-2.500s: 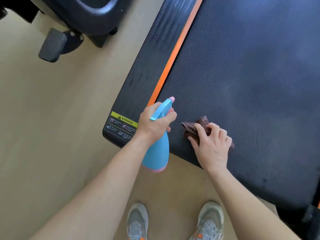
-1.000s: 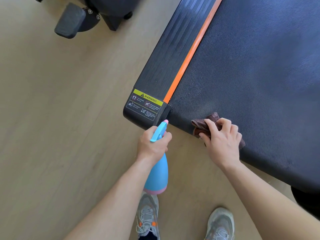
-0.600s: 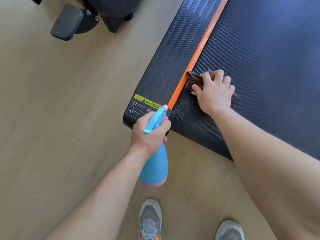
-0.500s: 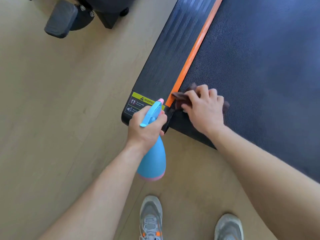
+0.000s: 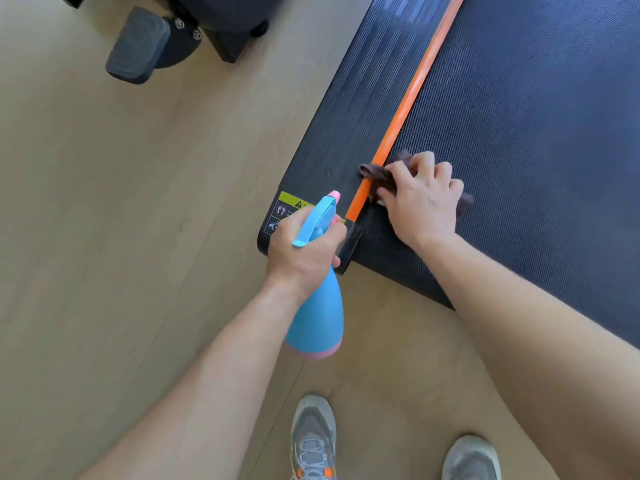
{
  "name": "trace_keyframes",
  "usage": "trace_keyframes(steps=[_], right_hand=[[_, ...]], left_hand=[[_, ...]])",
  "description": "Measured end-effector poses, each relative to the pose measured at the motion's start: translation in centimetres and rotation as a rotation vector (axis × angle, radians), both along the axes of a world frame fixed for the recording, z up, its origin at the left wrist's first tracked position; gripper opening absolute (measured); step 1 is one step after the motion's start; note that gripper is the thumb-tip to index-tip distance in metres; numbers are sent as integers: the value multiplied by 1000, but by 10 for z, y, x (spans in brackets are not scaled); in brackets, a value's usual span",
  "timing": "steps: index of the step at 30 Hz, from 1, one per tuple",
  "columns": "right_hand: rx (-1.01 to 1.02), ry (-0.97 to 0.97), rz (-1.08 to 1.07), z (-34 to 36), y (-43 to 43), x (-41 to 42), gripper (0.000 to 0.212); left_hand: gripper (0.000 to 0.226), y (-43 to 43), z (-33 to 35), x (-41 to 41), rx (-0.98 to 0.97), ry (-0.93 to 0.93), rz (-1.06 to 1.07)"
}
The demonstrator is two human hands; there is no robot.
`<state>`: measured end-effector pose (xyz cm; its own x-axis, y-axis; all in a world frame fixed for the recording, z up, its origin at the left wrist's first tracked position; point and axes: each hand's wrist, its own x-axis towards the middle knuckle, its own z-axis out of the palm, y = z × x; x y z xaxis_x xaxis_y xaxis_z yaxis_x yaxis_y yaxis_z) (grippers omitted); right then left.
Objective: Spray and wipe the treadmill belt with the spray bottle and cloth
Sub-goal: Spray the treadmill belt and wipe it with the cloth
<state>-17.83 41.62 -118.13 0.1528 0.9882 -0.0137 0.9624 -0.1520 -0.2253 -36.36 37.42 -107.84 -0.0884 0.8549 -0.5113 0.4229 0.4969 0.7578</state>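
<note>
The dark textured treadmill belt fills the upper right, bordered on its left by an orange strip and a ribbed black side rail. My right hand grips a bunched brown cloth and presses it on the belt's near left corner, with the cloth's end lying over the orange strip. My left hand grips the neck of a blue spray bottle with a pink base and nozzle tip, held over the rail's rear corner and warning label.
A yellow-and-black warning sticker sits on the rail's end, partly behind the bottle. A dark machine base with a grey pedal stands on the pale wood floor at top left. My two grey shoes are at the bottom.
My right hand has slid the cloth along the belt's left edge, up and back down beside the orange strip, and now over it. My left hand keeps the bottle near the rail's corner.
</note>
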Motion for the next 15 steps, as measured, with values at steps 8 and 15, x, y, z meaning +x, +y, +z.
trace_keyframes(steps=[8,15], right_hand=[[38,-54,350,-3,-48,7,35],[30,-15,56,-4,-22,-6,33]], left_hand=[[12,4,11,-1,9,29,-14],[6,3,4,0,8,44,-9]])
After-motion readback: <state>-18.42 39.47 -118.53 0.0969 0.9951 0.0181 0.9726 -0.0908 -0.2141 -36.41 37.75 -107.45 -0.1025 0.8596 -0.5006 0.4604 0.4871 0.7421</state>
